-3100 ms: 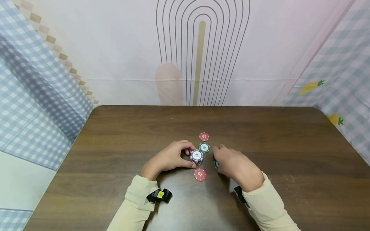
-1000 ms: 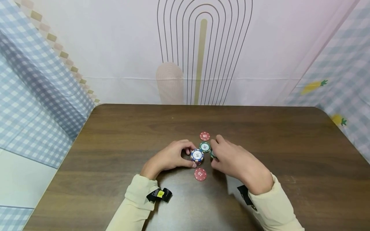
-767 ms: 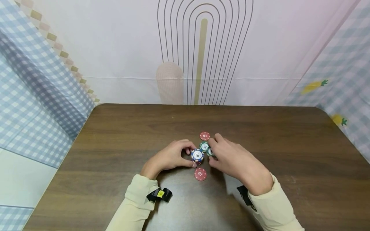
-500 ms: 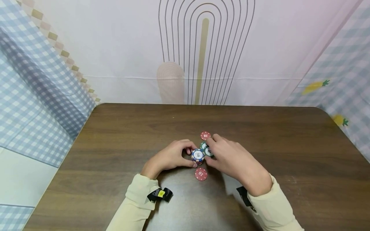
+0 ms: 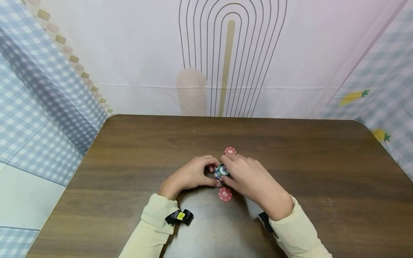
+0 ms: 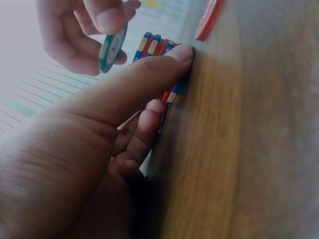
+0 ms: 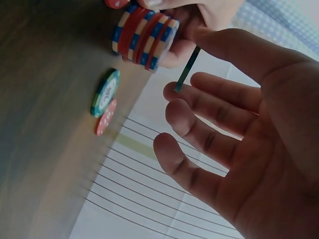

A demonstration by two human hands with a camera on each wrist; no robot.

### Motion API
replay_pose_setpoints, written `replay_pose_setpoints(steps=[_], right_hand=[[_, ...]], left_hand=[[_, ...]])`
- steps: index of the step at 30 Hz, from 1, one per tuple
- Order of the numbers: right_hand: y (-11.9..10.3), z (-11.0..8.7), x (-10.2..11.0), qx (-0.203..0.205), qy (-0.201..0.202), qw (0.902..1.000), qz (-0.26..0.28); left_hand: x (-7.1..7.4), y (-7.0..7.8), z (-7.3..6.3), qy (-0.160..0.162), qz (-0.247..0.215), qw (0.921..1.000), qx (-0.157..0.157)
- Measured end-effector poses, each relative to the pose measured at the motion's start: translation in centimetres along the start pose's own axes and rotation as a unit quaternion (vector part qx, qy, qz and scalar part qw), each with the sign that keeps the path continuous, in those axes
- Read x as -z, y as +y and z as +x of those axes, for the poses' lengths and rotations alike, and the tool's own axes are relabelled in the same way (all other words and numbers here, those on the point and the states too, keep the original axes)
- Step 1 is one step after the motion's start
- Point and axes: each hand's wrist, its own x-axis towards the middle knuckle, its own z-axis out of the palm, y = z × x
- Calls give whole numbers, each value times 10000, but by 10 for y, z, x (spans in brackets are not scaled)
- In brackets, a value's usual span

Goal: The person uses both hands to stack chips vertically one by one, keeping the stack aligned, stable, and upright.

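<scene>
My left hand (image 5: 188, 176) curls its thumb and fingers round the base of a stack of poker chips (image 7: 144, 37), layered blue-and-cream and red, standing on the table. Above that stack my right hand (image 5: 250, 179) pinches a green poker chip (image 5: 223, 170) marked 20 between thumb and a finger; its other fingers are spread. In the left wrist view the pinched green chip (image 6: 112, 48) is a little apart from the stack's top. Another green chip (image 7: 106, 93) lies flat beside the stack, hidden under my right hand in the head view.
One red chip (image 5: 225, 194) marked 10 lies just in front of the stack, and another red chip (image 5: 230, 151) lies behind it. The brown wooden table (image 5: 145, 143) runs back to a white patterned cloth (image 5: 138, 50), with blue checked cloth at both sides.
My right hand has slid the green chip leftward on the table, past the other green chip, and lifted it over the stack. The left hand has stayed round the stack.
</scene>
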Motion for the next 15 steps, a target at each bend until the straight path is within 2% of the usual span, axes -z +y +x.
replay_pose_setpoints(steps=[15], right_hand=[[-1, 3, -12, 153, 206, 9997, -51]], left_hand=[[0, 0, 0, 29, 82, 9999, -70]])
